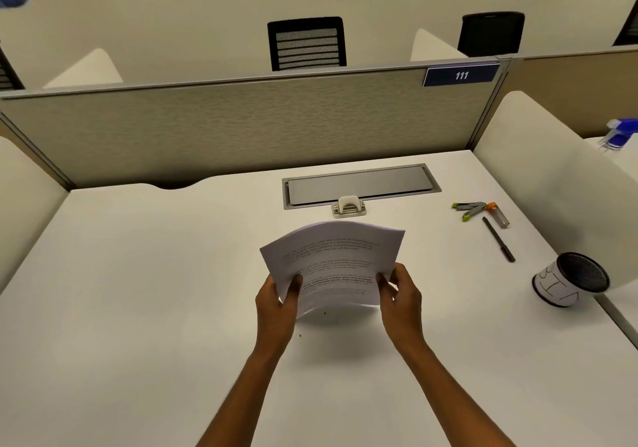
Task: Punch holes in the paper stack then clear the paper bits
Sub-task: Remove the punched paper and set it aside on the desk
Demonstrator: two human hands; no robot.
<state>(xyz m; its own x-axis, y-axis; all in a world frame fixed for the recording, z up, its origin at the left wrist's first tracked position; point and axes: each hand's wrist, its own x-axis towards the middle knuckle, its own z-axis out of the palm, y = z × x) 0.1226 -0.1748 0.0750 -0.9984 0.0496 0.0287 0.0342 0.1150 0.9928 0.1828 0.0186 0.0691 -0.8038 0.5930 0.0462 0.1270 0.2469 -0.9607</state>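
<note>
My left hand [276, 300] pinches the near left edge of the paper stack [333, 263], thumb on top; my right hand [402, 296] grips the near right edge the same way. The stack hangs above the desk [138, 308] — white sheets with printed text, bowed upward in the middle, far edge arching. Just beyond it sits the hole punch [348, 206], with two tiny dark bits [324, 313] on the desk beneath the near edge.
</note>
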